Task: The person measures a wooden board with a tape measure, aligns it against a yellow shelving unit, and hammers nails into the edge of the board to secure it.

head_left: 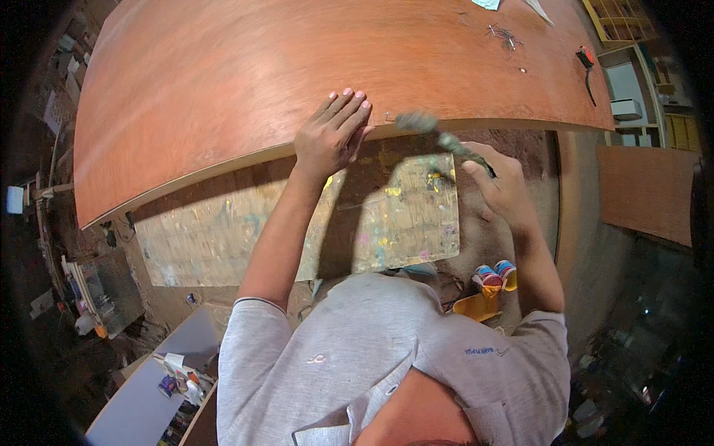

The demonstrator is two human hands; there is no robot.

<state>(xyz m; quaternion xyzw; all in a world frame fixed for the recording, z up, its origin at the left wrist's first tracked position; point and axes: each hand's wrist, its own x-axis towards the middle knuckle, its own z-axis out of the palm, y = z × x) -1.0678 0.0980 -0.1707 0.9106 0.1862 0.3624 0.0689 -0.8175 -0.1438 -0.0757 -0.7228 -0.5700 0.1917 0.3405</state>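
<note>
A large reddish-brown wooden panel (pixel 223 82) spreads across the far side, its near edge curving in front of me. My left hand (pixel 335 134) lies flat on it at that edge, fingers stretched out and holding nothing. My right hand (pixel 500 178) is closed round the handle of a hammer (pixel 454 144), which is smeared by motion. The hammer's head is at the panel's edge, just right of a small nail (pixel 388 117). How far that nail is driven in, I cannot tell. Several loose nails (pixel 506 37) lie in a heap farther back on the panel.
A red and black tool (pixel 585 56) with a dark strap lies at the panel's right end. Below the panel is a paint-spattered board (pixel 401 215). Colourful shoes or cans (pixel 494 276) stand low on the right. A shelf unit (pixel 632 89) is at far right, a pale panel (pixel 156 379) lower left.
</note>
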